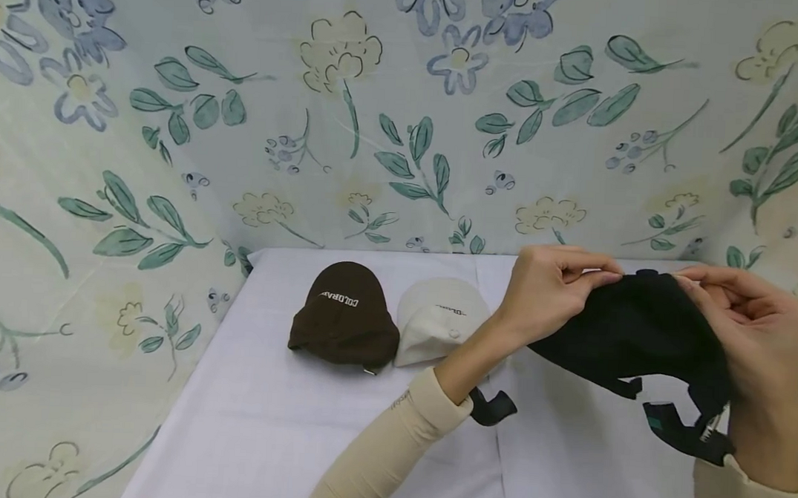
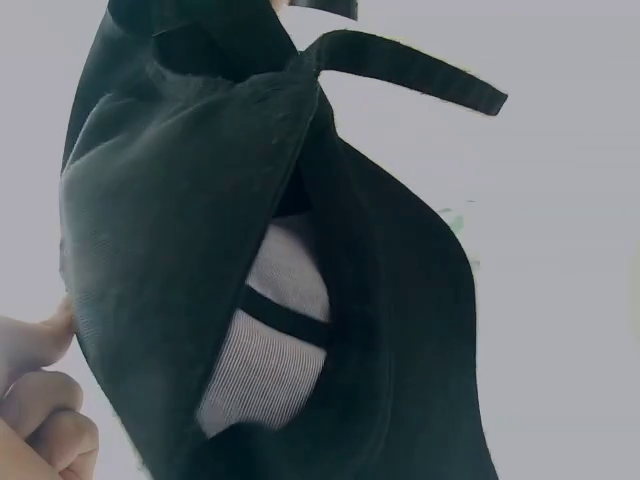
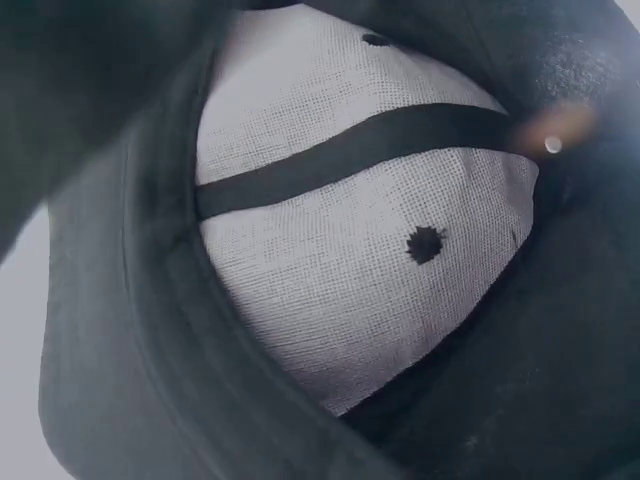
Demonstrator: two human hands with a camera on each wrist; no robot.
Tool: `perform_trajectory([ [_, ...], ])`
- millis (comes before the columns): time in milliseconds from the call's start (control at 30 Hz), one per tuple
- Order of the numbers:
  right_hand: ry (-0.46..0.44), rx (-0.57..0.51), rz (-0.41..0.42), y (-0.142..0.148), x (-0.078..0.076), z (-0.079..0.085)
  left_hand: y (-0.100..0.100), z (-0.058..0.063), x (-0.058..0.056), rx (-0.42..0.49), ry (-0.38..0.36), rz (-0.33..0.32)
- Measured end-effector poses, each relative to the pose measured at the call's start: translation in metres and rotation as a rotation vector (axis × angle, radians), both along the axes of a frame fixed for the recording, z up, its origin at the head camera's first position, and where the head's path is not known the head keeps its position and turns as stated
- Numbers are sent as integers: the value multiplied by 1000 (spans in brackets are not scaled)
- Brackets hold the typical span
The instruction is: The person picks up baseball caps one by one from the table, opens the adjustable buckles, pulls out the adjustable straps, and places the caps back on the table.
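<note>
In the head view a black baseball cap is held above the white surface, its button uppermost. My left hand pinches the crown left of the button. Right of the button, my right hand grips the crown between thumb and fingers. The left wrist view shows the cap's dark outside, a loose back strap and pale lining. Curled fingers meet its left edge there. In the right wrist view the pale lining shows a dark seam band; a fingertip is blurred.
A brown cap with white lettering lies on the white-covered table. Right beside it, a cream cap is partly hidden by my left forearm. A floral cloth hangs behind the table. A black curved strap shows near my left cuff.
</note>
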State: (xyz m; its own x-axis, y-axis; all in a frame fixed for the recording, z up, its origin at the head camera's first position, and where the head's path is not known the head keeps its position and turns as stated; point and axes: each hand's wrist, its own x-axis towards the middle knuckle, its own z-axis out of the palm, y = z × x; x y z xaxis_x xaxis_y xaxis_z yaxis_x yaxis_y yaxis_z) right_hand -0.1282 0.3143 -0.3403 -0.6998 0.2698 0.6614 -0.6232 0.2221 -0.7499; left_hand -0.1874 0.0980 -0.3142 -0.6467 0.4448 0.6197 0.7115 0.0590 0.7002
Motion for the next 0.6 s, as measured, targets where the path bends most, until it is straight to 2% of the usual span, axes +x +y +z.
perform_trajectory([
  [67,-68,108,-120,6,-5,-7,7,-9,-7,-22,3,30],
  [167,-170,190,-212,15,-14,-22,17,-27,-19,-40,-35,58],
  [300,-227,222,-167,26,-24,-42,25,-54,-31,-29,-161,41],
  [367,-270,276,-152,30,-27,-49,27,-66,-35,-23,-214,31],
  [433,-303,316,-112,35,-29,-55,28,-75,-38,-26,-240,32],
  [600,-411,345,-17,45,-30,-66,29,-89,-41,-59,-241,62],
])
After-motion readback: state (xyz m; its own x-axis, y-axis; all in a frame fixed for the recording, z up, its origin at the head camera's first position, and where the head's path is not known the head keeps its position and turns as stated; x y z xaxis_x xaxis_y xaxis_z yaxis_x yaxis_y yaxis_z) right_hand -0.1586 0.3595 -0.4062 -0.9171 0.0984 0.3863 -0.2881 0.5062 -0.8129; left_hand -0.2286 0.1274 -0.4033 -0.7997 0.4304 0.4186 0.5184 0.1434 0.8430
